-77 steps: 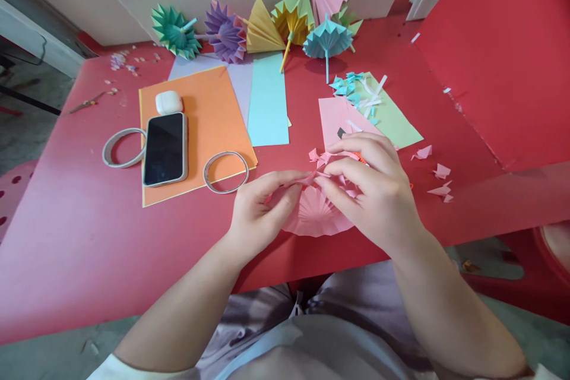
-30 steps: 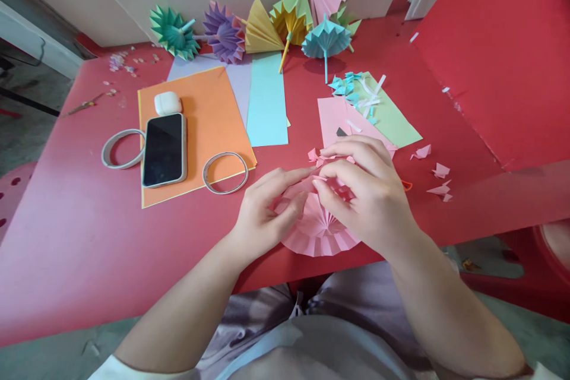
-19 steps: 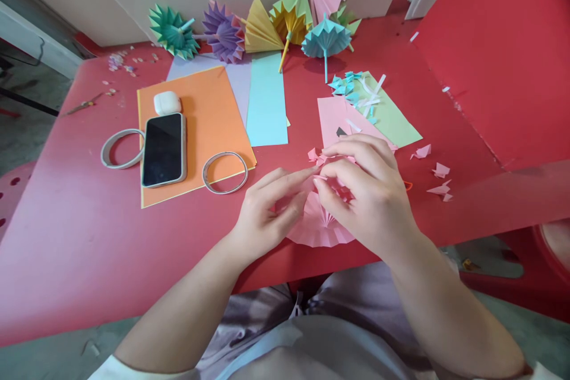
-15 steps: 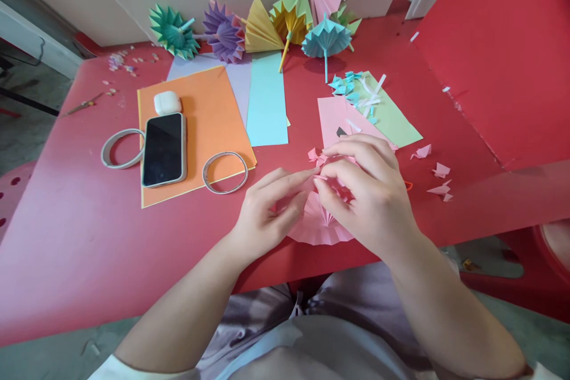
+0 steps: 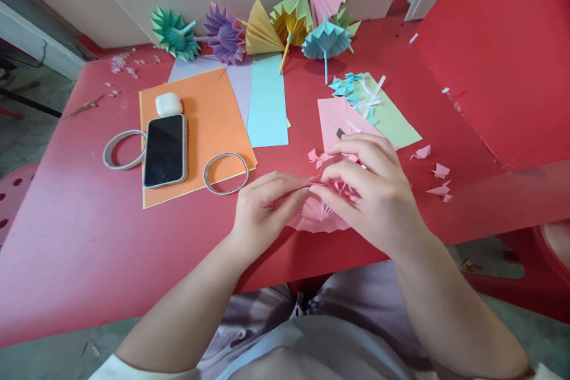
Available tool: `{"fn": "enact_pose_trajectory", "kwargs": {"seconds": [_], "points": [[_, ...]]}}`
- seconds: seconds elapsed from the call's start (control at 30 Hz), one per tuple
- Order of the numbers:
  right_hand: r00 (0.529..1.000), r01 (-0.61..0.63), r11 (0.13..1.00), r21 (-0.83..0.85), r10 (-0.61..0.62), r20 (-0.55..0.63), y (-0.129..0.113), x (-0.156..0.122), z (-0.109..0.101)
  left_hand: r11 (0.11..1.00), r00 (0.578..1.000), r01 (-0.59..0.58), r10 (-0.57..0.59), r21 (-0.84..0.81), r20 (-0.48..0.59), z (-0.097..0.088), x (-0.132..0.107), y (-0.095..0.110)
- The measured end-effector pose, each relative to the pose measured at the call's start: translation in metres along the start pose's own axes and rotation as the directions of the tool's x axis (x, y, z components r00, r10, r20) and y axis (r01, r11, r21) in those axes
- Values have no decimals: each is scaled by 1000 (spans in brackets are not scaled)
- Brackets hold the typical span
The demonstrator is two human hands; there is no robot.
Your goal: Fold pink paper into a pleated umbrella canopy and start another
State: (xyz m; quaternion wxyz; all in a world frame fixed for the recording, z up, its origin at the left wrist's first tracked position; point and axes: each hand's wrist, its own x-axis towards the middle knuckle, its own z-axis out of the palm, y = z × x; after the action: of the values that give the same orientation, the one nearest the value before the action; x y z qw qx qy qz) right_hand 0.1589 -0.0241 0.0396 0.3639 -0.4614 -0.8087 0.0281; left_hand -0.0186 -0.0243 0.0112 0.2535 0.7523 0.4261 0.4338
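Observation:
A pink pleated paper fan (image 5: 321, 217), rounded along its lower edge, is partly hidden behind my hands over the red table. My left hand (image 5: 267, 199) pinches the paper's edge between thumb and fingers. From the other side my right hand (image 5: 365, 184) grips the same pink paper, thumb and fingertips close to those of my left. Small folded pink paper pieces (image 5: 317, 158) lie just beyond my fingertips. Farther back are a pink sheet (image 5: 332, 116) and a green sheet (image 5: 401, 124) with cyan paper pieces (image 5: 342, 86) and white strips.
On orange paper (image 5: 214, 113) at the left lie a phone (image 5: 164, 151) and a white earbud case (image 5: 168, 104). Two tape rolls, one left (image 5: 124, 149) and one nearer (image 5: 225, 173), sit around it. Paper umbrellas (image 5: 326, 41) line the back. Folded pink cranes (image 5: 440, 170) lie right.
My hands have come to hold the pink paper's edge between them, with the fan shifted slightly upward. My left fingers have bent inward around the paper.

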Motion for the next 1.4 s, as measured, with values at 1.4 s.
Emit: {"fn": "enact_pose_trajectory", "kwargs": {"seconds": [1.4], "points": [[996,-82,986,147,77,38,21,-2,-22,947,947,-321,320,23,15,-6,-1,-8]]}}
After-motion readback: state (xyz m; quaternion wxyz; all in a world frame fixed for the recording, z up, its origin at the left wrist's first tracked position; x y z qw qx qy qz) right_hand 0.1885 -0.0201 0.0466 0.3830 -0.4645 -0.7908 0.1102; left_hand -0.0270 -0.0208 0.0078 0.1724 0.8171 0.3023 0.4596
